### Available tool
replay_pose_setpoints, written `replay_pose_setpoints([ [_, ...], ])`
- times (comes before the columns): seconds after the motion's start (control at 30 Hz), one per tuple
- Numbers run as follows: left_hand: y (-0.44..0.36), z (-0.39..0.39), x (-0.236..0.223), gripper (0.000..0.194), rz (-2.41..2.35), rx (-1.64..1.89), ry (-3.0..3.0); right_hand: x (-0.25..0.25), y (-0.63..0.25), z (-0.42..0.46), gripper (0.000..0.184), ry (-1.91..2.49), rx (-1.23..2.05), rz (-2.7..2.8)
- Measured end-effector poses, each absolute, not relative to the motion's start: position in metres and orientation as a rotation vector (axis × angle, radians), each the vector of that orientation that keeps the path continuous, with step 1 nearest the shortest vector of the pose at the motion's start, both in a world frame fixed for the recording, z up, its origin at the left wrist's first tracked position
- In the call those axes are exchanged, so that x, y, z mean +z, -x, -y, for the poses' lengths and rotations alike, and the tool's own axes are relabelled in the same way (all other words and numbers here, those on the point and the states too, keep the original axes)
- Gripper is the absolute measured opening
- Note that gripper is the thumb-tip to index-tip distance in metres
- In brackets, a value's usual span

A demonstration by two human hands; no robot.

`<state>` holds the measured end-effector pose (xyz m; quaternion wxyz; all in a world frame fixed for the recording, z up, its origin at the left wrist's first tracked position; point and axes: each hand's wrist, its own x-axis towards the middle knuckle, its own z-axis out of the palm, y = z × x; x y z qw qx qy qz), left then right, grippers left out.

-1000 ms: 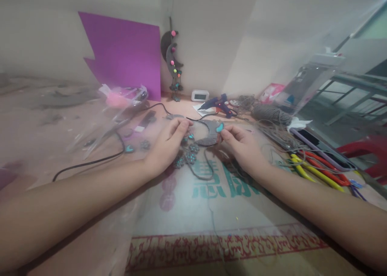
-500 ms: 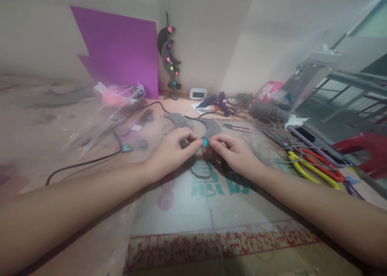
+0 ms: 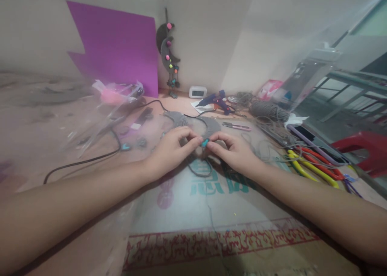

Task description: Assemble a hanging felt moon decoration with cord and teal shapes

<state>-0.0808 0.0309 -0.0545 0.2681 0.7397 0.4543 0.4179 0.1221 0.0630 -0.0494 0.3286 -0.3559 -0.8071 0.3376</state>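
Observation:
Between my two hands is a small turquoise piece (image 3: 205,143), too small to name more closely. My left hand (image 3: 179,143) pinches it from the left with thumb and forefinger. From the other side my right hand (image 3: 228,146) grips it between thumb and fingertips. A loop of dark grey cord (image 3: 202,175) hangs or lies just below the fingers. Behind the hands lie two grey yarn-wrapped crescents, a right one (image 3: 213,125) and a left one (image 3: 175,118), both partly covered by the fingers.
Pink-handled thread snips (image 3: 237,126) and a blue glue gun (image 3: 216,102) lie beyond my hands. Yellow-handled pliers (image 3: 314,169), a phone (image 3: 317,145) and grey yarn (image 3: 269,111) are at right. A black cable (image 3: 81,163) crosses the left side. A crescent hanging (image 3: 167,52) hangs at the wall.
The turquoise piece has turned and shows a narrower, tilted side. My right fingertips have shifted slightly left onto it. The view has tipped a little.

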Motion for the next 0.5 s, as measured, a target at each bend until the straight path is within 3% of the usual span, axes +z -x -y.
replay_pose_setpoints([
  [0.13, 0.0814, -0.0321, -0.0548, 0.033, -1.22, 1.146, -1.949, -0.0498, -0.1229, -0.0626, 0.016, 0.955, 0.694, 2.089],
  [0.5, 0.079, -0.0313, -0.0562, 0.019, -1.359, 1.055, -1.977, -0.0538, -0.1234, -0.0644, 0.014, 0.79, 0.342, 2.144],
])
